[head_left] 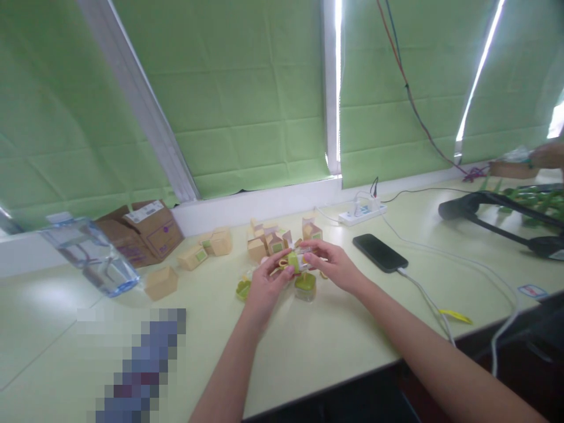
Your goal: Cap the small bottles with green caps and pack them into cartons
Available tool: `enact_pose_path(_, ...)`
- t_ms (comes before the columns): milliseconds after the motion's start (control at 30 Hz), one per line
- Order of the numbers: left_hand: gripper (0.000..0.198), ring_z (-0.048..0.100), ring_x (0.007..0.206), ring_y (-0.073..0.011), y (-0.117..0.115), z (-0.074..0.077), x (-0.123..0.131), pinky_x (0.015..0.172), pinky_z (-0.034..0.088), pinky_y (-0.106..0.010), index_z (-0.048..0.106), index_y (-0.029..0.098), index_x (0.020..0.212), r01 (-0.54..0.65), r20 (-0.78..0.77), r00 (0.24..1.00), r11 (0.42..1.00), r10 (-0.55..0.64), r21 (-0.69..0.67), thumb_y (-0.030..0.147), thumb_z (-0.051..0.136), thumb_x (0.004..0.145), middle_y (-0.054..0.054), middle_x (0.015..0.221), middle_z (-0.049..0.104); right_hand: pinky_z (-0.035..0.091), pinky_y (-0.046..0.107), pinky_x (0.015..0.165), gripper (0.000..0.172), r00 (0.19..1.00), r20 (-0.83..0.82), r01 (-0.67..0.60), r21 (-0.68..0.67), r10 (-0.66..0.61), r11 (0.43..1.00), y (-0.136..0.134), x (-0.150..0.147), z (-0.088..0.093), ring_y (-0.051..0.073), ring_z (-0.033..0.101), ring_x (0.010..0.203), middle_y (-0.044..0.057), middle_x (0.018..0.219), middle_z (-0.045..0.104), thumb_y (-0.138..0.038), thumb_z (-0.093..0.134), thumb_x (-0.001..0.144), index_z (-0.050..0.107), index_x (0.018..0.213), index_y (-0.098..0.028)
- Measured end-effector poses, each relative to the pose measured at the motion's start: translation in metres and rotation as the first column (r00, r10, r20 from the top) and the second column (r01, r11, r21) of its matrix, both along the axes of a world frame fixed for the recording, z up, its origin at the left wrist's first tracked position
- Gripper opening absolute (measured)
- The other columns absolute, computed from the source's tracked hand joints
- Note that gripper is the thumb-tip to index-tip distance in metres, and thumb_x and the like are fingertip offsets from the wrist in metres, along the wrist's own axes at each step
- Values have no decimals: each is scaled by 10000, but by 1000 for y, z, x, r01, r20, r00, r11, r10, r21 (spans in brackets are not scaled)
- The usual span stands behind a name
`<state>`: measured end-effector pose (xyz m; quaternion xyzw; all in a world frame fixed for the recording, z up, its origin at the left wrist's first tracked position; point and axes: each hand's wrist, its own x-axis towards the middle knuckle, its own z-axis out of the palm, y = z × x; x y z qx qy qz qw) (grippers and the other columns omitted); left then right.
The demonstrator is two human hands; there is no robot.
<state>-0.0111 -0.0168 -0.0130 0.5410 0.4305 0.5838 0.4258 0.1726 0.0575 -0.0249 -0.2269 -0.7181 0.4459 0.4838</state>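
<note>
Both my hands meet over the middle of the table. My left hand (268, 285) is closed on the green end of a small clear container (300, 262), thumb and fingers pinching it. From the other side my right hand (332, 265) grips the clear end. Exact shape of the container is partly hidden by my fingers. Just below them stands another small clear container with a green lid (305, 286). A green scalloped piece (242, 289) lies left of my left hand. Behind my hands are several small tan cardboard boxes (275, 242), some with open flaps.
At left are a large clear water bottle (90, 252), a brown carton (150, 235) and more small tan boxes (162, 283). On the right lie a black phone (379, 252) with a white cable, a power strip (362, 212) and a black headband-like frame (467, 208). Another person's hand (546, 157) shows far right.
</note>
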Motion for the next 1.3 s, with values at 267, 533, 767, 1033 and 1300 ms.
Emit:
enact_pose_path(267,521,686,955,-227,3,-3,-1,925,545,-420,618,192,1214,-46,37,998,998,45,39,363,783,750,-105,1111,685,592,363,809,459,1000,-8,-1,-21,1,1000,2,2,1,222,694,939,80,1072,727,-474,670,844,656,1221,-213)
enact_pose_path(533,506,703,898,-205,1,3,-1,901,549,-399,591,199,1195,-98,144,986,994,89,55,344,782,750,-89,1117,668,576,357,800,437,998,14,67,8,-67,998,3,5,4,218,702,891,69,1018,742,-486,666,847,668,1194,-220)
enact_pose_path(767,483,679,922,-191,-2,3,2,884,549,-370,581,207,1176,-55,64,997,996,51,69,358,774,760,-76,1100,666,575,364,831,433,999,11,33,7,-33,999,3,2,2,219,706,913,74,1065,734,-468,689,833,668,1189,-221)
enact_pose_path(1033,504,663,936,-202,0,2,1,832,531,-330,585,219,1156,-80,-12,997,995,81,57,368,796,723,-67,1048,682,582,384,856,438,1000,-8,-6,-12,6,1000,2,1,1,217,706,923,76,1107,720,-463,702,826,662,1197,-233)
enact_pose_path(1300,515,660,949,-204,1,3,-1,838,513,-326,603,204,1181,-96,7,995,994,96,59,374,788,732,-88,1108,681,583,365,830,427,999,-22,36,-3,-36,999,4,5,5,215,699,928,79,1088,720,-470,680,844,660,1186,-215)
